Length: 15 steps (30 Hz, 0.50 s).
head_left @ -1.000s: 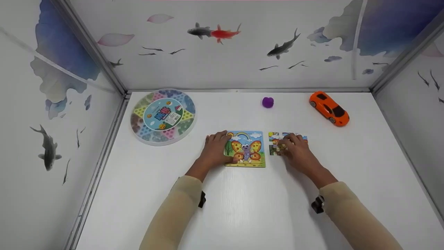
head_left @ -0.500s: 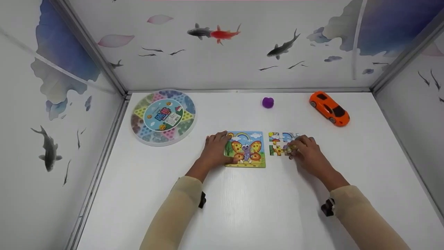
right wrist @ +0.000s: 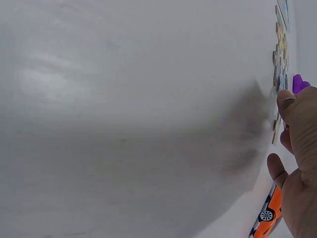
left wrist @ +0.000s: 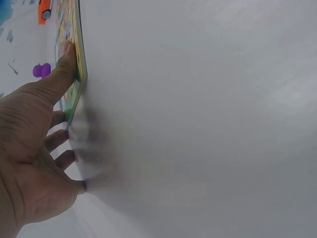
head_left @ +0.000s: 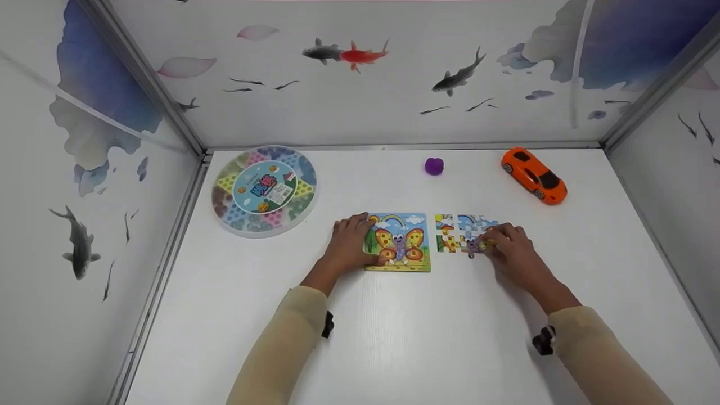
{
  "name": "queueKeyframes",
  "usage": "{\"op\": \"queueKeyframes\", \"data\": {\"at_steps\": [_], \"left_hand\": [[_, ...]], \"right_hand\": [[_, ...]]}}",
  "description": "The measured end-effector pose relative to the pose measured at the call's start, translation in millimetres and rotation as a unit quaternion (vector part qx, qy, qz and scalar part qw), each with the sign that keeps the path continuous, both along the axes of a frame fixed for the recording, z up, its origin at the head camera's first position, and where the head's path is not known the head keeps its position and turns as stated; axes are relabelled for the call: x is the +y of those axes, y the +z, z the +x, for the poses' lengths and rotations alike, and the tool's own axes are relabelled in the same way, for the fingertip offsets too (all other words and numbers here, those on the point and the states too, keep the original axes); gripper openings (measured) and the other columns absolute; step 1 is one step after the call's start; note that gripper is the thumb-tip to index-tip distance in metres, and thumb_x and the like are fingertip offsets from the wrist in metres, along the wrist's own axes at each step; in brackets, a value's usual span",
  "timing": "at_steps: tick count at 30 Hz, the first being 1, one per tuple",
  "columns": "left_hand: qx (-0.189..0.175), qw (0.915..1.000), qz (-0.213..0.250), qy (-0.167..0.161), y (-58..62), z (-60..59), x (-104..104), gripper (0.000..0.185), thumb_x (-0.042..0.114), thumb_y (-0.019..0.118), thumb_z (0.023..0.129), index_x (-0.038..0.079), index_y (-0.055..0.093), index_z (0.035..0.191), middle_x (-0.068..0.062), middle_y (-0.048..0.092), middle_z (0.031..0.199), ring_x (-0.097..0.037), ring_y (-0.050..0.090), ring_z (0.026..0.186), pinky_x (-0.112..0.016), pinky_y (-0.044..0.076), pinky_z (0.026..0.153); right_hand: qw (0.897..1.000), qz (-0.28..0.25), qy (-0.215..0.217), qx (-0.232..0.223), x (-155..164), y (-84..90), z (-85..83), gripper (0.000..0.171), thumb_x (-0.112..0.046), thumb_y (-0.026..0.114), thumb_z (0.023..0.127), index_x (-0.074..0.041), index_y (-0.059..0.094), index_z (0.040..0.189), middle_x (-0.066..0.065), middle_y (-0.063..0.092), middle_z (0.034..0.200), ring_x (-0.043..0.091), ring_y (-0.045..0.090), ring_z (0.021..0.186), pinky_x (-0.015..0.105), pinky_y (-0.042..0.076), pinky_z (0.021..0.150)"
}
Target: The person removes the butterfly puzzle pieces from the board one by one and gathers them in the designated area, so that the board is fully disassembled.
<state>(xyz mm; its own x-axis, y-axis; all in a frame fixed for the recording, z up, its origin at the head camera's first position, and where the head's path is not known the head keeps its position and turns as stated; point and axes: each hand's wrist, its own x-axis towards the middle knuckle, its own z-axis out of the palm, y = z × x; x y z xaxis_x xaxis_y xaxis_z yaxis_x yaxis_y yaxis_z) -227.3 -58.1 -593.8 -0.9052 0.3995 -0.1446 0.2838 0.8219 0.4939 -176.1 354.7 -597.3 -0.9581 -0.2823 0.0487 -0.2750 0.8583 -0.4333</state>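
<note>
A square puzzle board (head_left: 415,233) with a butterfly picture lies mid-table. On its left side rests my left hand (head_left: 350,243), with the thumb (left wrist: 68,57) on the board's lower left part and the other fingers spread along its edge. Right of the board, several loose jigsaw pieces (head_left: 450,243) lie close together in rows. My right hand (head_left: 514,254) is at their right end. Its thumb and fingertips pinch a yellowish jigsaw piece (head_left: 488,243), partly hidden by the fingers. In the right wrist view the thumb (right wrist: 286,103) sits against the row of pieces.
A round game box (head_left: 225,214) with coloured star patterns lies at the back left. Behind the pieces sits a small purple object (head_left: 434,166). An orange toy car (head_left: 534,175) stands at the back right. Printed walls enclose the white table (head_left: 405,337).
My right hand has slid rightward along the loose jigsaw pieces, uncovering those on the left and in the middle. The left hand and the board have stayed in place.
</note>
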Motion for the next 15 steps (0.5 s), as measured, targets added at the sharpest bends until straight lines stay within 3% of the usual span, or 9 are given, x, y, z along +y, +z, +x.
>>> {"op": "queueKeyframes", "data": {"at_steps": [15], "left_hand": [[-0.003, 1.0000, 0.000, 0.001, 1.0, -0.6, 1, 0.100, 0.048, 0.092, 0.090, 0.014, 0.045, 0.170, -0.013, 0.036, 0.179, -0.042, 0.035, 0.163, -0.065, 0.020, 0.136]], "right_hand": [[1.000, 0.013, -0.011, -0.013, 15, -2.7, 3.7, 0.039, -0.003, 0.075, 0.104, -0.009, 0.070, 0.142, 0.020, 0.055, 0.144, 0.041, 0.050, 0.130, 0.062, 0.048, 0.108]]}}
